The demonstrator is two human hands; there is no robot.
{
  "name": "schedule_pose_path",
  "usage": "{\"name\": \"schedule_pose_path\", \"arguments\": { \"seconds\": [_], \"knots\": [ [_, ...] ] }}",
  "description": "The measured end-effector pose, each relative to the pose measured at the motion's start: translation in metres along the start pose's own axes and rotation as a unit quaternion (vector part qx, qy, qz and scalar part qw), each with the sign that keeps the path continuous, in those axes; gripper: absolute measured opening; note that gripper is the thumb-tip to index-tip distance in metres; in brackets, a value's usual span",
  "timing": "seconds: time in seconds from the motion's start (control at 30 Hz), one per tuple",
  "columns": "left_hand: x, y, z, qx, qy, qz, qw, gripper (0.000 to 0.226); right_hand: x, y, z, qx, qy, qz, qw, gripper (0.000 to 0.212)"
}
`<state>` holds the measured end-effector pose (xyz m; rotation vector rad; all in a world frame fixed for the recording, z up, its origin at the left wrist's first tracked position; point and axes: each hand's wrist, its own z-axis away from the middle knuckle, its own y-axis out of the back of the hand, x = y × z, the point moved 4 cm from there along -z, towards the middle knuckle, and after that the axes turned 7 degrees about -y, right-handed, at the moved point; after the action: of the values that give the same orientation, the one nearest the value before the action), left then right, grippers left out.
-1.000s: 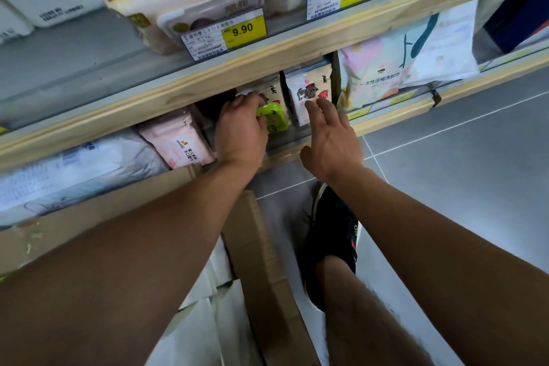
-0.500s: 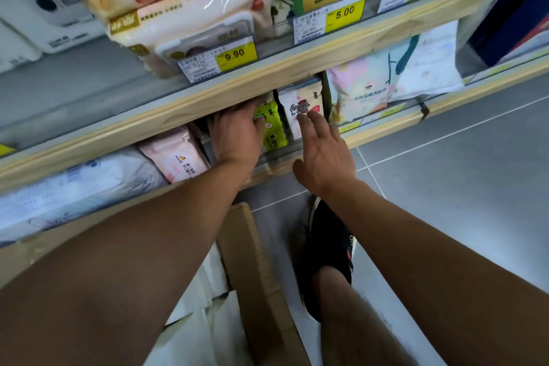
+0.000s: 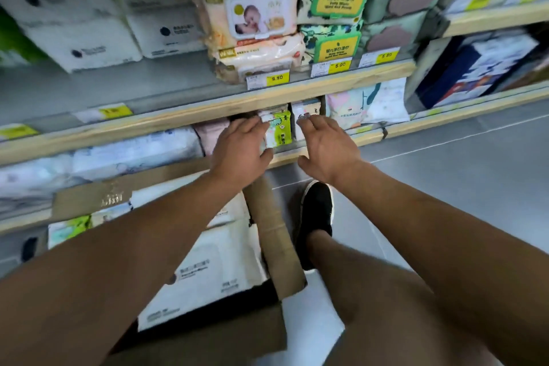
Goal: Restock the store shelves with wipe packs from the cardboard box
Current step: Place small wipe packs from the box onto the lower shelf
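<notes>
Cardboard box (image 3: 274, 235) below arms | left hand (image 3: 240, 148) grips green pack (image 3: 279, 129) | right hand (image 3: 329, 145) spread, empty

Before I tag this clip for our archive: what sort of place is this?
Most likely a shop aisle. Yellow price tags line the wooden shelf edge, packaged wipe packs are stacked above, and an open cardboard box of stock sits on the floor.
</notes>
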<state>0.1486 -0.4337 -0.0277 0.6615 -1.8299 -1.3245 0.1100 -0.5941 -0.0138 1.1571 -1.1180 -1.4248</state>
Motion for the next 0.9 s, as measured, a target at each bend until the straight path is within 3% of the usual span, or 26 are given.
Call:
{"name": "schedule_pose_path", "arguments": {
  "seconds": [0.27, 0.53, 0.7, 0.9],
  "knots": [
    [-0.039, 0.083, 0.104, -0.02, 0.008, -0.013, 1.0, 0.056, -0.108, 0.033, 0.067, 0.005, 0.056, 0.005, 0.998, 0.069],
    [-0.126, 0.13, 0.226, -0.017, 0.068, -0.004, 0.998, 0.054, -0.236, 0.011, 0.091, -0.053, 0.144, -0.007, 0.988, 0.068],
    [-0.192, 0.131, 0.282, -0.043, 0.146, -0.011, 0.988, 0.059, -0.315, -0.02, 0.087, -0.1, 0.2, -0.008, 0.975, 0.065],
    [-0.256, 0.111, 0.311, -0.033, 0.156, 0.007, 0.987, 0.061, -0.376, -0.063, 0.073, -0.141, 0.225, 0.007, 0.964, 0.069]
  ]
}}
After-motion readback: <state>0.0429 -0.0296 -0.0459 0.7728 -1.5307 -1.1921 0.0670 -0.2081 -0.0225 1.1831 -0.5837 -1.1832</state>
